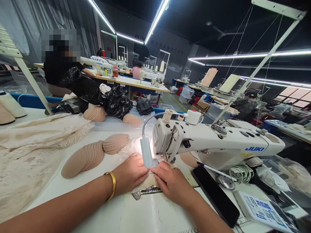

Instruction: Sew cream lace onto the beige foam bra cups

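Note:
A white sewing machine [189, 139] stands in front of me, and both my hands are close together beside its needle area. My left hand [130, 171], with a gold bangle and a ring, is closed, its fingers bent at the needle plate near pale lace fabric [126, 149]. Closed in a pinch, my right hand [171, 183] almost meets the left fingertips. Whatever lies between the fingers is too small and covered to make out. A grey lamp [146, 151] on a bendable neck shines down there and hides part of the needle area.
Fanned stacks of beige oval pads [84, 158] and cream lace cloth [36, 139] lie to the left. On the right are a black phone [216, 195], a pen [215, 171], a coiled cord [241, 174] and a labelled box [261, 210]. A person [65, 69] sits beyond.

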Tool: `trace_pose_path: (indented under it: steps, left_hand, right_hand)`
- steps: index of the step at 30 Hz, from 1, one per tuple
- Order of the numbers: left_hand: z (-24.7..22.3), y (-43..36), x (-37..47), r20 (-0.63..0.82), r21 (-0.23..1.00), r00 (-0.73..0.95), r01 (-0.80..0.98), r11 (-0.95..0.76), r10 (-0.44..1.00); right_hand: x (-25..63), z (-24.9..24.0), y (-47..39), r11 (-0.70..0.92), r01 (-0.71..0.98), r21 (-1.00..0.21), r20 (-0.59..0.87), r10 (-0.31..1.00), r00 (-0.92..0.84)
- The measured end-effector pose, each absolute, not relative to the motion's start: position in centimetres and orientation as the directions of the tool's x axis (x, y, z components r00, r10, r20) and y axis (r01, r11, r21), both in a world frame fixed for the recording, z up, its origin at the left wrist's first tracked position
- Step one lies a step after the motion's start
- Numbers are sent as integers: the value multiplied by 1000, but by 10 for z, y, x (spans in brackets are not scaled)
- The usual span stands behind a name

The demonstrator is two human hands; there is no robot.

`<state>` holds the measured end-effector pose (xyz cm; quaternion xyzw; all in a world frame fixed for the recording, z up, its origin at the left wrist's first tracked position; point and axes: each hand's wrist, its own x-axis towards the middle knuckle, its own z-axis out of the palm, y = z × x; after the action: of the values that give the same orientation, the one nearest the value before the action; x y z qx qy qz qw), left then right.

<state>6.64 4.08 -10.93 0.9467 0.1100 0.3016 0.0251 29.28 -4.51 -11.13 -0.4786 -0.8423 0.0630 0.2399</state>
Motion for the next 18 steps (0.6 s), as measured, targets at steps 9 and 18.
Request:
trace_pose_path:
  steps: [9,18]
  left_hand:
    - [-98,45,65,529,85,824,184,-979,200]
    - [-93,46,64,493,55,848,191,-980,193]
  right_hand:
    - [291,-108,-47,532,797,-286,313,838,-447]
    - [292,-107,-48,534,802,-267,300,837,-458]
